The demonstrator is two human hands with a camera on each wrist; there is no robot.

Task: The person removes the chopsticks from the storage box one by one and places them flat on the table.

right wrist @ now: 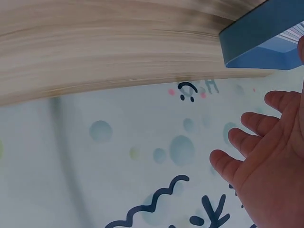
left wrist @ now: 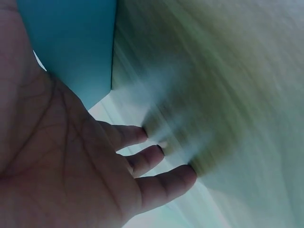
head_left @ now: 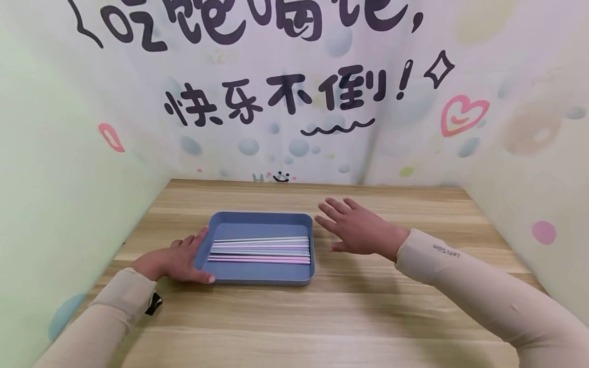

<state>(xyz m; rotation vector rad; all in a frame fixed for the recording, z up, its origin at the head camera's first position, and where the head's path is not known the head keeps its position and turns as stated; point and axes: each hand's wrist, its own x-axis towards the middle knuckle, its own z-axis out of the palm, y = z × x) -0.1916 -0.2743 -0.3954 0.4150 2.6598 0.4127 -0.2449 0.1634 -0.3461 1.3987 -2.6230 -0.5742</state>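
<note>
A shallow blue rectangular tray (head_left: pixel 262 219) stands on the wooden table, left of the middle in the head view. Several slim pastel sticks (head_left: pixel 262 250), white, pale blue and pink, lie side by side in it. At the tray's left side, my left hand (head_left: pixel 179 260) has its fingers spread and touches the wall, thumb at the near corner. In the left wrist view the palm lies beside the blue tray wall (left wrist: pixel 76 47). My right hand (head_left: pixel 352 225) hovers to the right of the tray, apart from it, fingers spread and nothing held.
The wooden table (head_left: pixel 391 317) reaches back to a white printed cloth (head_left: pixel 276 148) with black lettering. Pale walls (head_left: pixel 69 168) close in the left and right sides. A black band (head_left: pixel 154 304) shows at the left wrist.
</note>
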